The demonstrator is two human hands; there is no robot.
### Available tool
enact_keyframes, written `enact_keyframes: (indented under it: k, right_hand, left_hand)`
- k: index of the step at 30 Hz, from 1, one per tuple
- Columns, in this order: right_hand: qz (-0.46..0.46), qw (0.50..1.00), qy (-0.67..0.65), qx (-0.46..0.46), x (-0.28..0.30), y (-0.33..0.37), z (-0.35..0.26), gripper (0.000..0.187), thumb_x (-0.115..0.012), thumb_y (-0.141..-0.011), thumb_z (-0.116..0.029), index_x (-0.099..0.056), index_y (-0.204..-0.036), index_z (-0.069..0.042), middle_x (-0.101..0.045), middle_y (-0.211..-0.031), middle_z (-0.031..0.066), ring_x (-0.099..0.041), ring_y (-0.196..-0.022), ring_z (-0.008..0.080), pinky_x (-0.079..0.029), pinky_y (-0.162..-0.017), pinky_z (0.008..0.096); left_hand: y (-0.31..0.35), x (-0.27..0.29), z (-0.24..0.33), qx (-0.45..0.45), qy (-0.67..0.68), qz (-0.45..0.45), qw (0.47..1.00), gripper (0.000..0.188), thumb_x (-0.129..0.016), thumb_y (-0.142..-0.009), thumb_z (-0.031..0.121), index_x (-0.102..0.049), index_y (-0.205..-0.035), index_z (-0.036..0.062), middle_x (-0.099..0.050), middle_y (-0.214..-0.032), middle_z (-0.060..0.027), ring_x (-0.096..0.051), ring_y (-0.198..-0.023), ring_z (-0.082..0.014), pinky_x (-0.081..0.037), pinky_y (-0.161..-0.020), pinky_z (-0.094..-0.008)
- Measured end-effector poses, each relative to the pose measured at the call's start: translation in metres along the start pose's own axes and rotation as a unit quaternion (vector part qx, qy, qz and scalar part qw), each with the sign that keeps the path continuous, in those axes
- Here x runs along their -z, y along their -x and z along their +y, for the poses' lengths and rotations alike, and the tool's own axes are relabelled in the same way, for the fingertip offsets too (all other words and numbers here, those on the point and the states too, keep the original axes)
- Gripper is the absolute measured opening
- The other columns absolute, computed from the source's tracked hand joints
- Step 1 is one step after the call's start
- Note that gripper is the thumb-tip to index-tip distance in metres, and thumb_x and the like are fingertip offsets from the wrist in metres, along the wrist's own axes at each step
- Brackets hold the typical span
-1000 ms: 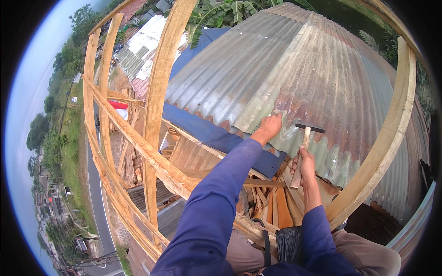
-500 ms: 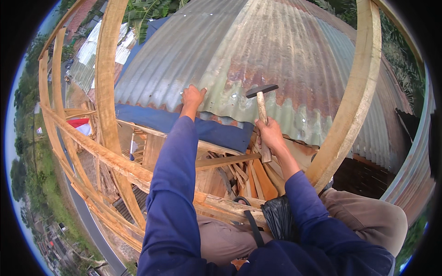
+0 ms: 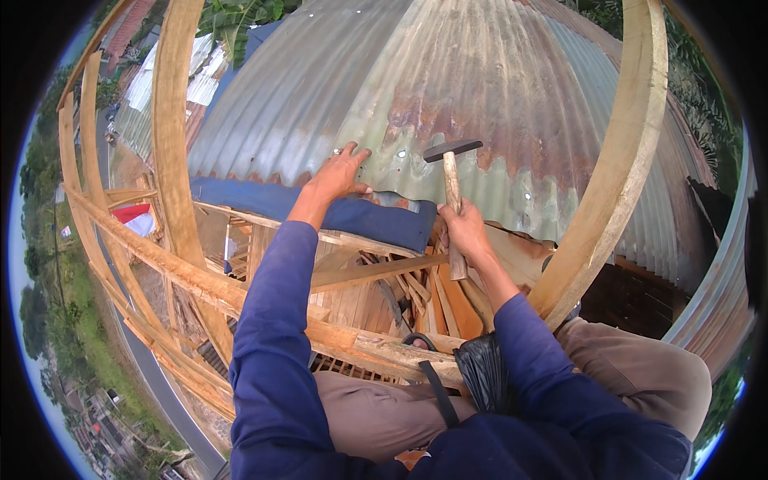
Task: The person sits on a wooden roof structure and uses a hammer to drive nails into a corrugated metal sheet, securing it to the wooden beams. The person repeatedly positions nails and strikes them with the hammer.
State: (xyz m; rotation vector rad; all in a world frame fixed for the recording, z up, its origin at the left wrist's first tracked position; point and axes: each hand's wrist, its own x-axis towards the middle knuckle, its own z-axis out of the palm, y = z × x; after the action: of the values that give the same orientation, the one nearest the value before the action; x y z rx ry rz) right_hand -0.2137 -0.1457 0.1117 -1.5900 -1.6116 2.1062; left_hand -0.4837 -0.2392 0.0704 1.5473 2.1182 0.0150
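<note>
With its fingers spread, my left hand [image 3: 339,174] lies on the lower edge of the corrugated metal roof [image 3: 280,104], where a dark blue sheet [image 3: 352,218] shows beneath. My right hand [image 3: 466,230] is wrapped round the wooden handle of a hammer [image 3: 453,180]. The hammer stands nearly upright, its dark metal head at the top, over the greenish, rust-stained part of the roof. Several nail heads dot the metal sheets. A black plastic bag [image 3: 482,374] hangs by my lap, below my right forearm.
Wooden posts rise on the left [image 3: 178,120] and the right [image 3: 616,176]. A wooden beam [image 3: 384,352] crosses in front of my legs. Below the roof edge lie loose wood pieces [image 3: 456,304]. Far down on the left run a road [image 3: 172,400] and a grass strip [image 3: 72,320].
My left hand has opened from a closed pinch and spread its fingers near the roof edge. The right hand still holds the hammer in nearly the same place.
</note>
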Motion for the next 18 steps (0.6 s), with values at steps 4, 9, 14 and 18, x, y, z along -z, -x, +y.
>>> enact_keyframes:
  k: [4,9,14,18]
  right_hand:
    - [-0.020,0.999,0.024,0.019,0.002,-0.002,-0.002,0.025,-0.056,-0.091,-0.020,-0.047,-0.094,0.002,-0.052,-0.064,0.0069,-0.054,-0.043,0.0180,-0.044,-0.036,0.0347]
    - [-0.016,0.999,0.037,0.024,0.003,-0.005,-0.004,0.025,-0.057,-0.090,-0.020,-0.048,-0.094,0.004,-0.051,-0.063,0.0071,-0.055,-0.042,0.0183,-0.044,-0.036,0.0348]
    - [-0.029,0.998,0.055,0.033,0.003,-0.007,-0.006,0.027,-0.057,-0.090,-0.020,-0.049,-0.097,0.005,-0.052,-0.062,0.0071,-0.055,-0.043,0.0182,-0.044,-0.037,0.0352]
    - [-0.034,0.997,0.061,0.036,0.002,-0.005,-0.007,0.027,-0.057,-0.090,-0.020,-0.049,-0.097,0.005,-0.053,-0.063,0.0078,-0.055,-0.043,0.0180,-0.045,-0.038,0.0349]
  left_hand:
    - [0.010,0.005,-0.002,0.005,0.028,-0.019,0.999,0.077,-0.080,-0.071,0.020,-0.043,-0.138,0.0078,-0.054,-0.127,-0.0234,-0.056,-0.113,-0.0405,-0.048,-0.094,-0.0464]
    - [0.015,0.002,-0.005,-0.004,-0.075,0.004,0.997,0.066,-0.077,-0.073,0.014,-0.047,-0.131,0.0023,-0.064,-0.107,-0.0178,-0.062,-0.104,-0.0360,-0.050,-0.089,-0.0446]
    - [0.019,-0.023,-0.003,-0.023,-0.198,0.114,0.973,0.052,-0.071,-0.074,0.010,-0.053,-0.121,0.0004,-0.065,-0.095,-0.0134,-0.067,-0.091,-0.0300,-0.053,-0.080,-0.0397]
    - [0.015,-0.037,-0.005,-0.051,-0.271,0.142,0.951,0.045,-0.064,-0.075,0.005,-0.054,-0.117,-0.0061,-0.068,-0.086,-0.0139,-0.069,-0.080,-0.0281,-0.055,-0.072,-0.0357]
